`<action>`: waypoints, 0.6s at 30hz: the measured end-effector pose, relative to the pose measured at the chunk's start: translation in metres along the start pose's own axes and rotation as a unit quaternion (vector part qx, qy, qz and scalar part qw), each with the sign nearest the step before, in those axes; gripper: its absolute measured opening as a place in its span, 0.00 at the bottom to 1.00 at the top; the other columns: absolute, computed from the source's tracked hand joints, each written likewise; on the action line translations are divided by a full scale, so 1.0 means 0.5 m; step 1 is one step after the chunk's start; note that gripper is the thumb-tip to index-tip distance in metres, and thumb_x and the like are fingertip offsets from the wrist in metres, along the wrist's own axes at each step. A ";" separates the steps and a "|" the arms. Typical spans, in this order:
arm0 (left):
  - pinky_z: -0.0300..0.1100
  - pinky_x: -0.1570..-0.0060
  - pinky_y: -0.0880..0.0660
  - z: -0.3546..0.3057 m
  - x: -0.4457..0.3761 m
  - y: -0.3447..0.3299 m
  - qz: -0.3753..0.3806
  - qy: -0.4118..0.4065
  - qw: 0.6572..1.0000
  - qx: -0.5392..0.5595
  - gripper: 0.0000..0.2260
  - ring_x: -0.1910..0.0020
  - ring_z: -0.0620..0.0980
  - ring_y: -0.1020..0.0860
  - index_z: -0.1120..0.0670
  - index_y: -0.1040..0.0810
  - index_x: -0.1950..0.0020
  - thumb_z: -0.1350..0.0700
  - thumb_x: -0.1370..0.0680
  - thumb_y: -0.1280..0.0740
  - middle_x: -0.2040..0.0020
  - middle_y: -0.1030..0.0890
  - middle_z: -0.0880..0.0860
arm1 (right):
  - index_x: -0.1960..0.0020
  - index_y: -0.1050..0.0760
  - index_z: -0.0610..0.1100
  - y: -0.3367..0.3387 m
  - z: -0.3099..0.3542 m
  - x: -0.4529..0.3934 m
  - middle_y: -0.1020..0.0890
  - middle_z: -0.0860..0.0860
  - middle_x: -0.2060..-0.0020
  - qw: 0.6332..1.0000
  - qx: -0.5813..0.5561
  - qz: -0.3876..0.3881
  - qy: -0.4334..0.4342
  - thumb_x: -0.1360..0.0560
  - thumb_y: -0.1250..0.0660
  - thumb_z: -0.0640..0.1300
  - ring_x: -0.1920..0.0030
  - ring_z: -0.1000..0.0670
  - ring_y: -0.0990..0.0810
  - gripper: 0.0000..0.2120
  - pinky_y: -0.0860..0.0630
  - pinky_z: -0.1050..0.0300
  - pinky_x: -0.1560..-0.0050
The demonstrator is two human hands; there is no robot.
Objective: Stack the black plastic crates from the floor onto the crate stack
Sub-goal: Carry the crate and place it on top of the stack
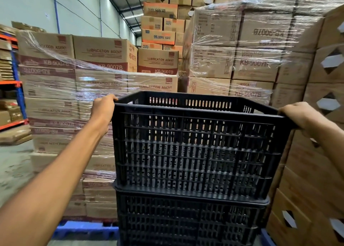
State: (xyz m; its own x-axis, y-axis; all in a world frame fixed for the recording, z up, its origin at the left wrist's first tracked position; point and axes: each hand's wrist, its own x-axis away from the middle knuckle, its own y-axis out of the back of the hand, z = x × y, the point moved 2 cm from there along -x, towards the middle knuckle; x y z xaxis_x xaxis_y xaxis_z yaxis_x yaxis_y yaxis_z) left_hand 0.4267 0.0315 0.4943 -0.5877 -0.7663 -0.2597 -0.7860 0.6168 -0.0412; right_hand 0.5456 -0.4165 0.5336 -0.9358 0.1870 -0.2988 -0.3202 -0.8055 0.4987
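Note:
A black slotted plastic crate (195, 149) sits upright on top of another black crate (189, 221), which forms the crate stack in front of me. My left hand (103, 109) grips the top crate's left rim. Gripping its right rim corner is my right hand (305, 116). The upper crate's base rests on the lower crate's rim, roughly aligned. The upper crate looks empty inside. The stack's bottom runs out of the frame.
Shrink-wrapped pallets of cardboard boxes (78, 89) stand close on the left and behind. More boxes (320, 152) crowd the right side. A blue pallet (83, 231) lies on the floor at lower left. Orange and blue racking (16, 89) stands at far left.

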 end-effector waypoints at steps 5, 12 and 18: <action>0.49 0.54 0.30 -0.002 -0.018 0.006 0.072 -0.007 0.996 -0.060 0.08 0.58 0.52 0.27 0.53 0.28 0.61 0.48 0.29 0.39 0.59 0.25 0.55 | 0.55 0.24 0.32 0.003 0.004 0.001 0.24 0.40 0.62 0.999 0.030 0.026 0.004 0.27 0.40 0.35 0.68 0.46 0.28 0.09 0.33 0.57 0.69; 0.43 0.56 0.31 -0.061 -0.102 -0.025 0.218 -0.075 0.935 -0.270 0.10 0.51 0.50 0.25 0.53 0.21 0.51 0.48 0.24 0.37 0.49 0.21 0.53 | 0.40 0.24 0.35 0.002 0.056 -0.059 0.22 0.39 0.41 0.950 0.256 0.163 0.071 0.23 0.40 0.40 0.42 0.43 0.25 0.15 0.31 0.53 0.39; 0.34 0.55 0.32 -0.075 -0.153 -0.118 0.326 -0.121 0.749 -0.564 0.13 0.51 0.46 0.28 0.53 0.29 0.42 0.47 0.22 0.40 0.47 0.24 0.51 | 0.28 0.37 0.43 -0.048 0.053 -0.137 0.31 0.48 0.30 0.881 0.345 0.267 0.183 0.57 0.49 0.83 0.30 0.49 0.33 0.67 0.39 0.57 0.31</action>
State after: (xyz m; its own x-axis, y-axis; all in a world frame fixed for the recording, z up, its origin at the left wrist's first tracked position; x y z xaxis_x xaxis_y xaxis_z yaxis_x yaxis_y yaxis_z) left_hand 0.5109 0.0467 0.5525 -0.9725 -0.2291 -0.0418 -0.0882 0.1965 0.9765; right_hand 0.6135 -0.3952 0.5640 -0.9104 -0.4106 -0.0504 0.0203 -0.1659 0.9859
